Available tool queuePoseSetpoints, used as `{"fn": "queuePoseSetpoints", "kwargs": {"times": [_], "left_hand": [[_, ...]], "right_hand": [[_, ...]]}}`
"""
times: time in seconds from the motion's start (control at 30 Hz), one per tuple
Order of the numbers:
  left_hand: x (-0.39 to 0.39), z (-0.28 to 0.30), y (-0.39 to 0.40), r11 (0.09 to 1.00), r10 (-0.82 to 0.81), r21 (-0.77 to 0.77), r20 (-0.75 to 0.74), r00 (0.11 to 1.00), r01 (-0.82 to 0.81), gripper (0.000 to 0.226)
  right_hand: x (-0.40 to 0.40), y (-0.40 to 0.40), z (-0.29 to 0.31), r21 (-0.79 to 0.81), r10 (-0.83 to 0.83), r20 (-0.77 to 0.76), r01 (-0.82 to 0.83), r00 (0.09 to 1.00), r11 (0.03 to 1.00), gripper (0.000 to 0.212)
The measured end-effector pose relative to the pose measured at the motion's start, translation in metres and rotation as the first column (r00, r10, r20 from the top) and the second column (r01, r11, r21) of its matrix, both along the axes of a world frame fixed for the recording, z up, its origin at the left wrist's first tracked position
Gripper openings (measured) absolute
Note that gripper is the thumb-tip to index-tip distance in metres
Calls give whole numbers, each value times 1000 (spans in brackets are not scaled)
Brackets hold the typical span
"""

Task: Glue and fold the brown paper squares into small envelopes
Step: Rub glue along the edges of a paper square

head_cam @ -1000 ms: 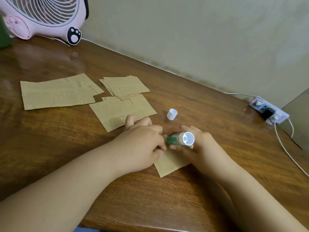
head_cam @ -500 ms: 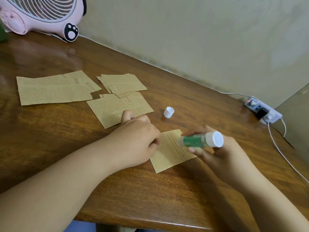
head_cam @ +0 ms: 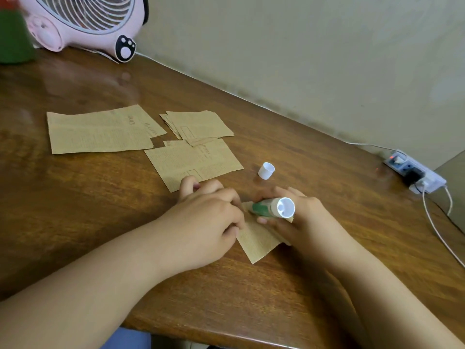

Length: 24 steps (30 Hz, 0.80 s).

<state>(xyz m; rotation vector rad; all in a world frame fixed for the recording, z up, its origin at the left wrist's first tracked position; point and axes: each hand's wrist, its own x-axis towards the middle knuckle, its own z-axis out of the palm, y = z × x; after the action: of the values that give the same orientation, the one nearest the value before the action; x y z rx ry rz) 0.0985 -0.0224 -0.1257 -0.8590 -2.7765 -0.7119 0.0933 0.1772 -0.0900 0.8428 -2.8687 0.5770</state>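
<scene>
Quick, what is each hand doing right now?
Left hand: fingers curled, pressing down on the brown paper square.
Right hand: holding the green glue stick, uncapped.

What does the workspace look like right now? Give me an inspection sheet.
Surface: wooden table, glossy, set against a wall.
Job's things: paper square under both hands; glue stick uncapped; white cap standing apart; large sheet, another sheet and a stack of cut squares behind.
Clutter: green object at far left, blurred.
Hands: left hand presses on the square; right hand grips the glue stick.
Cables: white cable runs from power strip.
Surroundings: pink fan, beige wall.
</scene>
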Motion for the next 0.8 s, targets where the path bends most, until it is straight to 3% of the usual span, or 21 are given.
{"fn": "queuePoseSetpoints", "kwargs": {"times": [0.17,0.37,0.43,0.67,0.8], "left_hand": [[0,-1,1,1000,-9,0,-1,1000,9,24],[0,-1,0,999,-42,16,-66,997,43,30],[-1,1,1,999,-50,-1,-69,996,50,23],[-25,11,4,998,-63,-5,171,983,64,36],[-27,9,5,994,-83,-57,153,985,92,31]], "right_hand": [[18,14,-2,-22,-13,25,13,1000,1000,25],[28,23,12,-267,-210,-81,182,974,946,23],[29,22,18,-292,-235,-84,202,968,935,22],[36,17,13,-298,-187,-30,170,982,939,21],[37,22,14,-303,-219,-33,199,975,932,24]]}}
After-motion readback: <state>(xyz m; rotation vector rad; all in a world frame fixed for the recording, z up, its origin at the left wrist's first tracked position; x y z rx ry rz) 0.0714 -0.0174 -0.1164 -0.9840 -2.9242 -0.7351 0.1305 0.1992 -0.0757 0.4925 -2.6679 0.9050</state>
